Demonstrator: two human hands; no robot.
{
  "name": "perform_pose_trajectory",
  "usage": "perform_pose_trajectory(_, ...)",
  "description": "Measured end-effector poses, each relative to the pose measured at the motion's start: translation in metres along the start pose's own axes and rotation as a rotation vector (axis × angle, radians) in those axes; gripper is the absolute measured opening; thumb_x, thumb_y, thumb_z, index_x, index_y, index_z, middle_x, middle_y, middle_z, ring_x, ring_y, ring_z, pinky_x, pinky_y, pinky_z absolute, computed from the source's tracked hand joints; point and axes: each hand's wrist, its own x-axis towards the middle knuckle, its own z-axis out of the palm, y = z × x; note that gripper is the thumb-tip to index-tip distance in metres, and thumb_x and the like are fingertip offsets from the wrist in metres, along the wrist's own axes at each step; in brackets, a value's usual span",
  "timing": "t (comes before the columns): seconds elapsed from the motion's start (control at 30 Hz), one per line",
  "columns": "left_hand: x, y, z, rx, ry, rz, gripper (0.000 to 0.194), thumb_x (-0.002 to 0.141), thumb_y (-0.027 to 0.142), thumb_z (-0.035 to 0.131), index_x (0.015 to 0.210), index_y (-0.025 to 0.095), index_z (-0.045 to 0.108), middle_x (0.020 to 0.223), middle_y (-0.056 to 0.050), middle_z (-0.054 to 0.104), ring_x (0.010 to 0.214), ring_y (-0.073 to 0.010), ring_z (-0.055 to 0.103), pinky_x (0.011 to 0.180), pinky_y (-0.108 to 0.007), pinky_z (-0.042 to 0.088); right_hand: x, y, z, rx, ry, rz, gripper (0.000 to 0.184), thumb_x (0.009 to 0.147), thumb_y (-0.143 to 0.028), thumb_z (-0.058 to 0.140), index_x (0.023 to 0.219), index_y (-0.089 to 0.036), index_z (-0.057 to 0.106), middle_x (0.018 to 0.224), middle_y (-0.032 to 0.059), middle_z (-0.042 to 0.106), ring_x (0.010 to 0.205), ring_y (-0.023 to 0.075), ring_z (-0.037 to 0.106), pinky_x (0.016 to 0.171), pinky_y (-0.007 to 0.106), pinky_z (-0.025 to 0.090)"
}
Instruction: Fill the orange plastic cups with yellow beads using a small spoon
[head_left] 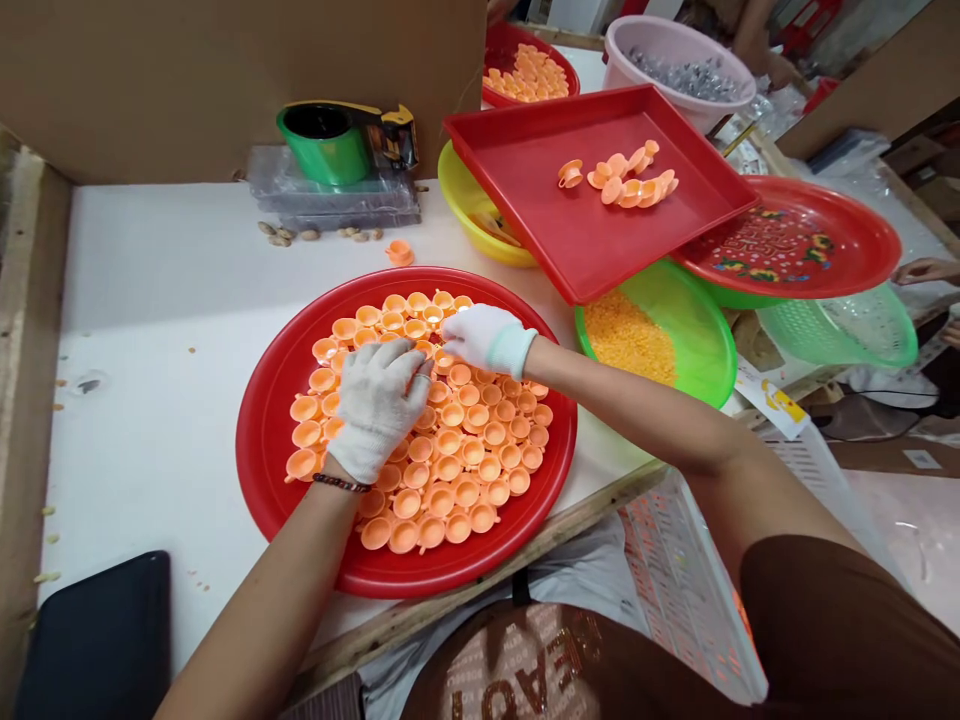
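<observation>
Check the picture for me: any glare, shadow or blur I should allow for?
Head view: bright glints on some cups near the hands; head view: right hand looks washed out, left hand shows more shading; head view: grey shadow over the table's far part, by the cardboard; head view: detail looks soft in the upper-right background.

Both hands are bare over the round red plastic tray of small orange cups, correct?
Not bare: the head view shows the left hand and right hand wearing whitish fabric gloves. They are indeed over the round red plastic tray of small orange cups.
</observation>
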Motion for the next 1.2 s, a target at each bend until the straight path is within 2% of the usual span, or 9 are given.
perform_pose_trajectory(0.17, 0.001, 0.013, 0.000, -0.026, -0.228, 0.249, 0.045, 0.110, 0.043, 0.046, 0.137, 0.013, 0.065, 0.155, -0.019, 0.062, 0.147, -0.0419, 0.053, 0.120, -0.066, 0.040, -0.025, 0.060, -0.059, 0.059, 0.483, -0.024, 0.027, 0.112, -0.026, 0.052, 0.127, -0.022, 0.074, 0.128, 0.0067, 0.077, 0.120, 0.0230, 0.069, 0.107, 0.037, 0.049)
perform_pose_trajectory(0.27, 0.000, 0.017, -0.002, 0.003, -0.289, 0.279, 0.048, 0.110, 0.046, 0.046, 0.138, 0.012, 0.063, 0.154, -0.022, 0.062, 0.149, -0.0453, 0.050, 0.122, -0.074, 0.034, -0.024, 0.129, -0.102, -0.066, 0.681, 0.227, 0.033, 0.110, -0.016, 0.054, 0.139, -0.013, 0.070, 0.142, 0.0161, 0.070, 0.134, 0.0233, 0.060, 0.120, 0.040, 0.040)
perform_pose_trajectory(0.4, -0.005, 0.019, -0.004, 0.033, -0.229, 0.310, 0.048, 0.109, 0.045, 0.048, 0.140, 0.012, 0.063, 0.155, -0.023, 0.060, 0.147, -0.0460, 0.053, 0.119, -0.073, 0.040, -0.011, 0.207, -0.125, -0.133, 0.571, 0.711, 0.066, 0.107, -0.039, 0.066, 0.163, -0.010, 0.047, 0.163, 0.0290, 0.045, 0.147, 0.0381, 0.048, 0.116, 0.053, 0.039)
perform_pose_trajectory(0.53, -0.006, 0.018, 0.000, 0.051, -0.129, 0.366, 0.041, 0.109, 0.045, 0.048, 0.126, 0.013, 0.068, 0.138, -0.022, 0.071, 0.131, -0.0436, 0.065, 0.115, -0.070, 0.046, 0.000, 0.243, -0.117, -0.094, 0.371, 0.742, 0.055, 0.109, -0.042, 0.059, 0.154, -0.010, 0.055, 0.156, 0.0274, 0.051, 0.139, 0.0345, 0.056, 0.112, 0.050, 0.042)
perform_pose_trajectory(0.67, -0.003, 0.010, -0.005, -0.034, -0.017, 0.374, 0.030, 0.108, 0.039, 0.053, 0.113, 0.015, 0.069, 0.122, -0.017, 0.076, 0.116, -0.0364, 0.072, 0.108, -0.059, 0.055, 0.007, 0.249, -0.109, -0.158, 0.397, 0.720, 0.038, 0.108, -0.035, 0.060, 0.138, -0.012, 0.068, 0.148, 0.0233, 0.058, 0.132, 0.0309, 0.059, 0.108, 0.047, 0.043)
perform_pose_trajectory(0.8, -0.001, -0.012, -0.012, -0.066, 0.153, 0.175, 0.016, 0.104, 0.028, 0.061, 0.107, 0.016, 0.071, 0.119, -0.015, 0.078, 0.105, -0.0319, 0.075, 0.095, -0.050, 0.061, 0.021, 0.242, -0.110, -0.219, 0.492, 0.733, 0.053, 0.108, -0.052, 0.060, 0.131, -0.006, 0.073, 0.148, 0.0284, 0.055, 0.136, 0.0347, 0.052, 0.107, 0.049, 0.038)
perform_pose_trajectory(0.9, -0.001, -0.025, -0.012, -0.053, 0.231, 0.070, 0.015, 0.102, 0.026, 0.064, 0.108, 0.015, 0.072, 0.117, -0.014, 0.079, 0.104, -0.0316, 0.076, 0.091, -0.048, 0.061, 0.035, 0.236, -0.109, -0.260, 0.438, 0.691, 0.038, 0.107, -0.037, 0.065, 0.129, -0.009, 0.077, 0.147, 0.0266, 0.058, 0.137, 0.0333, 0.051, 0.105, 0.046, 0.038)
perform_pose_trajectory(1.13, 0.001, 0.008, -0.010, -0.122, -0.178, 0.260, 0.029, 0.102, 0.035, 0.053, 0.116, 0.023, 0.075, 0.124, -0.014, 0.074, 0.121, -0.0355, 0.066, 0.105, -0.058, 0.052, 0.032, 0.218, -0.111, -0.367, 0.267, 0.626, 0.026, 0.104, -0.023, 0.067, 0.122, -0.011, 0.081, 0.128, 0.0196, 0.074, 0.121, 0.0266, 0.068, 0.098, 0.039, 0.046)
perform_pose_trajectory(1.2, 0.001, 0.017, -0.010, -0.109, -0.207, 0.231, 0.029, 0.101, 0.038, 0.053, 0.112, 0.024, 0.075, 0.121, -0.014, 0.073, 0.117, -0.0342, 0.065, 0.103, -0.056, 0.052, 0.019, 0.202, -0.115, -0.369, 0.332, 0.625, 0.021, 0.102, -0.019, 0.068, 0.113, -0.010, 0.083, 0.118, 0.0204, 0.078, 0.116, 0.0272, 0.071, 0.095, 0.040, 0.048)
